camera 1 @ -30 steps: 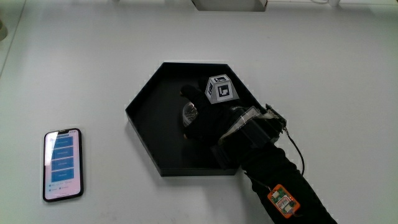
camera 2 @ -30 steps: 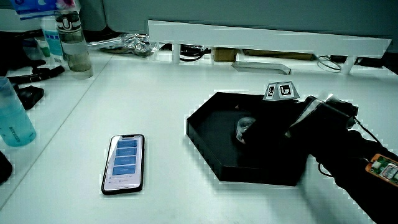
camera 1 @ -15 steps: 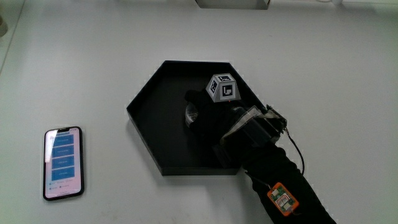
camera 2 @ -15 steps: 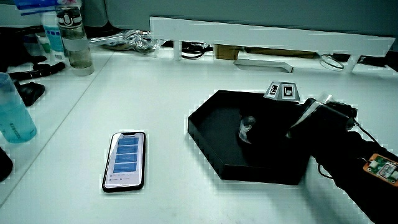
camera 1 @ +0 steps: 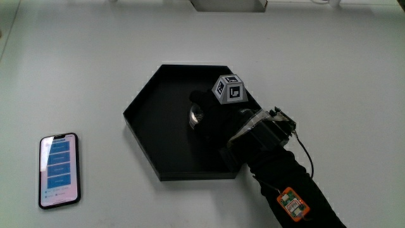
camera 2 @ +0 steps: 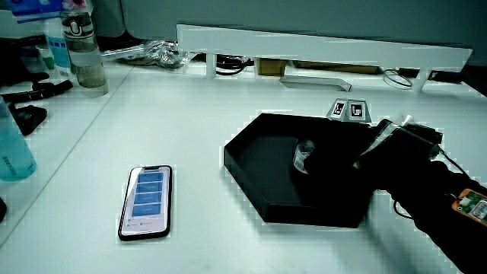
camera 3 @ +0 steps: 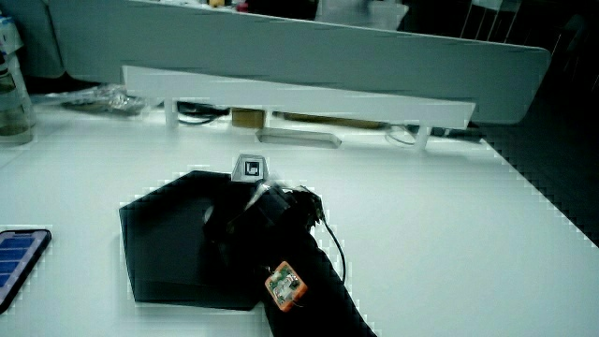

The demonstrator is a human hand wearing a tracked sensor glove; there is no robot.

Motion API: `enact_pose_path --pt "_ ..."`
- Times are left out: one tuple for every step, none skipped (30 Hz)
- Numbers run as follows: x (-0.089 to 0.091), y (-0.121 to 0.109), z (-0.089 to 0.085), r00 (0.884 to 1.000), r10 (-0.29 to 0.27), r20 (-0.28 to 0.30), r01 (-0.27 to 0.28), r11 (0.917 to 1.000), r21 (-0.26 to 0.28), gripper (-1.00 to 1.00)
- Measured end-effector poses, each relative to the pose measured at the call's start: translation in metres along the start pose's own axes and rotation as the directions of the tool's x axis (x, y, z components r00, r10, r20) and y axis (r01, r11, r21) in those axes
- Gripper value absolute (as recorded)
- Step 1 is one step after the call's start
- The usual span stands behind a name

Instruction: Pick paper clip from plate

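Observation:
A black hexagonal plate (camera 1: 142,126) lies on the white table and shows in both side views (camera 2: 251,171) (camera 3: 150,253). The gloved hand (camera 1: 205,117) reaches into it from the rim nearest the person. A patterned cube (camera 1: 229,88) sits on the hand's back. A small silvery paper clip (camera 1: 195,116) glints at the fingertips, inside the plate. The fingers are curled around it. In a side view the clip (camera 2: 304,151) shows just in front of the hand (camera 2: 323,156). In a side view the hand (camera 3: 229,220) covers the clip.
A phone (camera 1: 59,170) with a lit screen lies on the table beside the plate, also seen in a side view (camera 2: 146,201). Bottles (camera 2: 80,49) stand near the low white partition (camera 2: 319,49). A blue bottle (camera 2: 11,148) stands at the table's edge.
The hand, still at the clip, has crept a little across the plate, away from the phone. The grip looks the same.

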Motion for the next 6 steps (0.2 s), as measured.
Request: enact_pose_path --pt "0.0 -0.003 0.002 1.0 0.01 -0.003 -0.01 0.9999 0.009 1.0" --pt "0.001 -0.003 0.003 1.0 -0.007 0.013 0.007 0.9999 0.013 1.0" --pt "0.003 -0.005 0.006 1.0 -0.006 0.012 0.005 0.9995 0.03 1.0" --pt "0.006 -0.007 0.009 1.0 -0.006 0.014 0.005 0.999 0.044 1.0" --pt "0.009 -0.009 0.012 1.0 0.002 0.006 -0.002 0.999 0.044 1.0" --pt "0.012 -0.015 0.018 0.999 0.042 -0.019 -0.041 0.9981 0.047 1.0"
